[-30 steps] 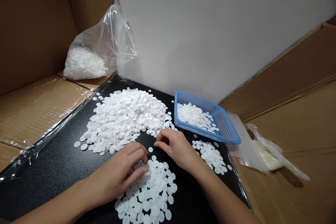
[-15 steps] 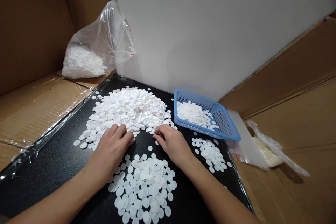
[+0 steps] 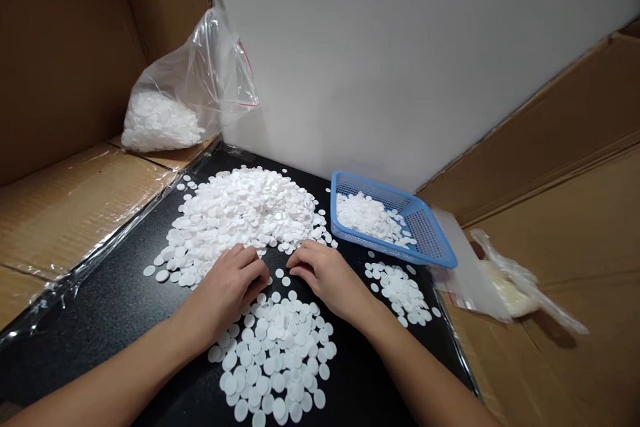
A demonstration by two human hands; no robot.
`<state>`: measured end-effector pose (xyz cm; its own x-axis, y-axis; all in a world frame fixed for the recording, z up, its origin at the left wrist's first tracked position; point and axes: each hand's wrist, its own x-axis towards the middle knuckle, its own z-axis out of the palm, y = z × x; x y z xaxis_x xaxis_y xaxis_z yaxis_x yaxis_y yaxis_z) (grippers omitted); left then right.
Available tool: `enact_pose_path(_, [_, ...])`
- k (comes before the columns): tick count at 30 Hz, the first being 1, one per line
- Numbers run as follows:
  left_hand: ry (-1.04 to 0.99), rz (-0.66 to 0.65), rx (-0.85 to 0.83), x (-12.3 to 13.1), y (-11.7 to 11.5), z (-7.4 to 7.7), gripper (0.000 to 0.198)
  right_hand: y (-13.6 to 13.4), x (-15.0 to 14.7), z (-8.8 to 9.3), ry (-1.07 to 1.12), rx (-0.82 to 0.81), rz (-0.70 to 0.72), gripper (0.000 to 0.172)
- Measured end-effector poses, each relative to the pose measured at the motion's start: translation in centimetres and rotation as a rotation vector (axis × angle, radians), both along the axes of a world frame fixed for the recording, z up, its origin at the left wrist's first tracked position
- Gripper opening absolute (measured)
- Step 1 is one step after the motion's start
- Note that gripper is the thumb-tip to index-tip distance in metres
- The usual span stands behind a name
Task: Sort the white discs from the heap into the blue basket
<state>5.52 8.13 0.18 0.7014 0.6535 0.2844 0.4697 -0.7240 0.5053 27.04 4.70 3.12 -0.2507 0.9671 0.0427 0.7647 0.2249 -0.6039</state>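
Observation:
A large heap of thin white round discs (image 3: 245,207) covers the far part of the black tabletop, and a flatter pile of the same discs (image 3: 280,353) lies close to me. My left hand (image 3: 233,287) is between them, fingers bent together and pointing down; a disc (image 3: 269,281) shows at its fingertips. Across a small gap, my right hand (image 3: 325,273) rests at the heap's near edge, thumb and fingers curled toward each other. Whether either hand grips a disc is hidden. Loose discs (image 3: 283,277) lie between the hands.
A blue mesh basket (image 3: 395,250) partly filled with white discs stands at the back right. Nearer lies a small disc pile (image 3: 403,293). A clear bag (image 3: 165,117) of discs sits at back left. Cardboard (image 3: 75,213) and a pale wall (image 3: 400,67) enclose the table.
My left hand has moved right and slightly toward me, closer to the right hand. My right hand has shifted slightly left. Another loose disc shows between the hands.

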Motion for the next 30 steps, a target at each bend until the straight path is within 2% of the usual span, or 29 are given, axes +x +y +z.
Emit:
enact_pose_path(3, [-0.023,0.011,-0.066,-0.1,0.0,0.1,0.014,0.2,0.5,0.5,-0.086,-0.077,-0.045,0.013])
enact_pose_path(7, [-0.057,0.024,-0.062,-0.2,0.0,0.0,0.015,0.2,0.6,0.8,-0.099,-0.164,-0.083,0.02])
enact_pose_path(12, [0.005,0.025,-0.003,-0.1,0.1,0.3,0.007,-0.1,0.5,0.7,-0.122,-0.104,-0.042,0.024])
enact_pose_path(20, [0.024,-0.011,0.068,0.5,-0.1,0.4,0.011,-0.3,0.4,0.8,-0.157,-0.116,-0.039,0.029])
enact_pose_path(26, [-0.045,0.027,0.131,0.5,-0.1,1.0,0.017,-0.8,-0.5,1.4,0.0,-0.174,-0.082,0.016])
enact_pose_path(30, [-0.049,0.065,0.226,-0.1,0.0,1.6,0.02,-0.8,-1.1,1.2,0.03,-0.237,-0.129,0.013])
